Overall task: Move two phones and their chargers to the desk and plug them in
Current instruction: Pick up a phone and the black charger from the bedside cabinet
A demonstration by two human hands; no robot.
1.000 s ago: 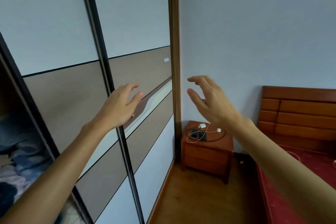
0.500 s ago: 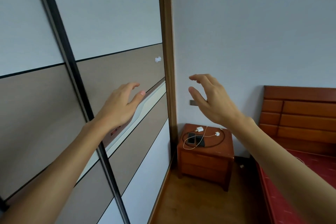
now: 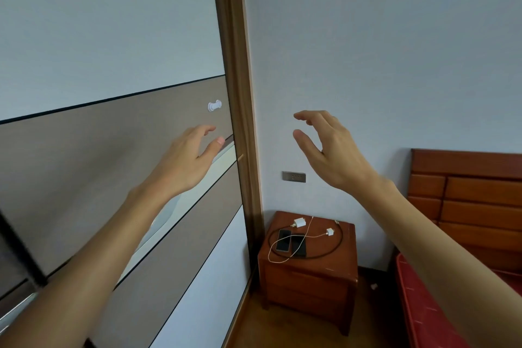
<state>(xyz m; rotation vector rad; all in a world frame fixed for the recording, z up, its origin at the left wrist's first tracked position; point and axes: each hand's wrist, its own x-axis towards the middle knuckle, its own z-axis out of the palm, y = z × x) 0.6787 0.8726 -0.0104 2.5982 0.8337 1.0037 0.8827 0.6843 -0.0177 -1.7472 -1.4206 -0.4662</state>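
Observation:
Two dark phones lie side by side on a wooden nightstand (image 3: 333, 271) in the room's corner: the left phone (image 3: 283, 240) and the right phone (image 3: 298, 245). A white charger plug (image 3: 299, 222) with a white cable sits behind them. A smaller white plug (image 3: 329, 232) lies to the right, and a black cable (image 3: 337, 246) loops around the phones. My left hand (image 3: 185, 162) and my right hand (image 3: 330, 150) are both raised in front of me, well above and short of the nightstand, fingers apart and holding nothing.
A sliding wardrobe door (image 3: 113, 93) with a small white knob (image 3: 214, 105) fills the left. A wall socket plate (image 3: 294, 176) sits above the nightstand. A wooden headboard (image 3: 466, 200) and a red bed (image 3: 423, 305) stand at the right. Wooden floor lies in front of the nightstand.
The view has swung right and moved closer to the nightstand; the open wardrobe section has left the frame. Both hands stay raised and empty.

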